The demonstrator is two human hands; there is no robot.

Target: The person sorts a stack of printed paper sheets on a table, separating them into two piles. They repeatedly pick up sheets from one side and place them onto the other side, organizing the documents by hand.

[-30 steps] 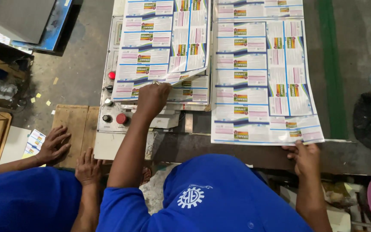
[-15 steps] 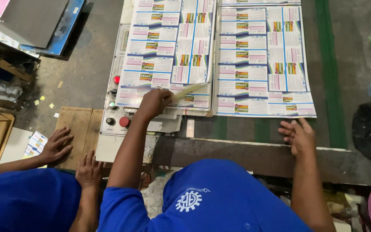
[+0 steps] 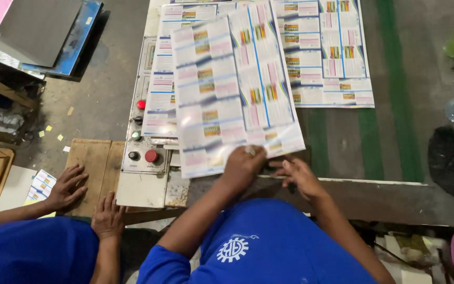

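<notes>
Motion blur smears printed sheet (image 3: 232, 89) above left hand (image 3: 243, 165), right hand (image 3: 299, 176).

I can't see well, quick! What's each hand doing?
Left hand: closed on the near edge of the printed sheet.
Right hand: open, fingers spread, at the sheet's near edge; can't tell if touching.

Glossy paper sheet (image 3: 232, 89), catching glare and looking smooth. Painted metal panel (image 3: 145, 158), scuffed, with shiny plastic buttons (image 3: 152, 155). Rough bare wooden board (image 3: 93, 160). Matt green desk (image 3: 342, 137), worn.
</notes>
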